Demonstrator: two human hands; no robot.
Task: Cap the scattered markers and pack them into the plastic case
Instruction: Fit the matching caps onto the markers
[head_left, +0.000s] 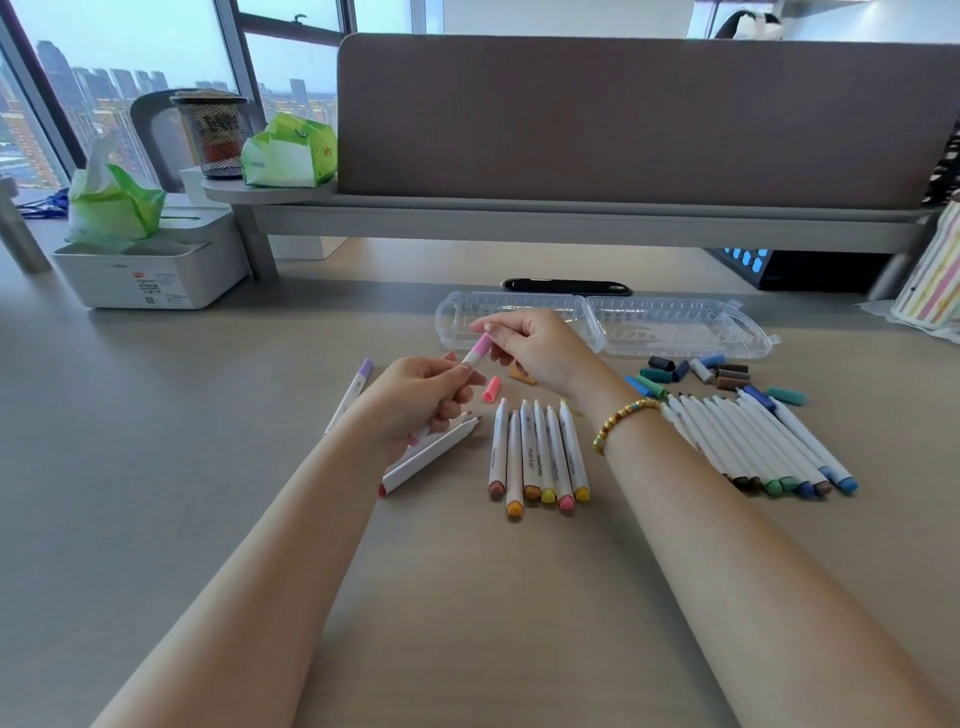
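Observation:
My left hand grips the white barrel of a marker held above the desk. My right hand pinches the pink cap sitting on that marker's tip. A clear plastic case lies open behind my hands, with nothing visible inside. Several uncapped white markers lie side by side in front of my hands. A larger row of markers lies to the right. Loose caps in blues, greens and browns sit near the case. A loose pink cap and a purple-capped marker lie on the desk.
A white tissue box with green wrapping stands at the left. A grey shelf and desk partition run along the back, bearing a mesh cup. A black object lies behind the case. A striped bag is at the right edge.

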